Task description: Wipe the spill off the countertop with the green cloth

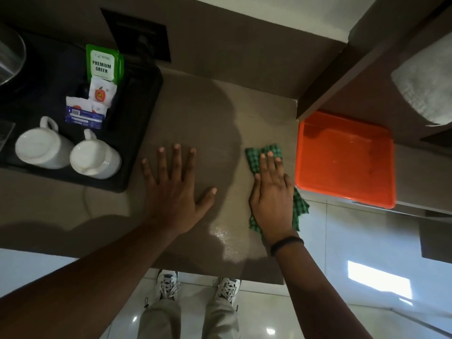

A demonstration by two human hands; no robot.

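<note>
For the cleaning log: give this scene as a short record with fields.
work: wiping the counter
right hand: flat on the green checked cloth, near the counter's right edge
left hand: flat on the counter, holding nothing
left side: black tray with two white mugs and sachets
right side: orange tray beside the counter

— What's this one got on?
— Pale khaki trousers (161,319), loose at the leg, with a small black cord toggle (146,302) at each hem. White sneakers (227,286) with white laces (168,289) and dark panels along the sides.
— Anything on the arms?
— Both forearms (97,277) bare as far up as I can see. Just a thin black band (287,243) round the wrist behind the right hand (271,194).
</note>
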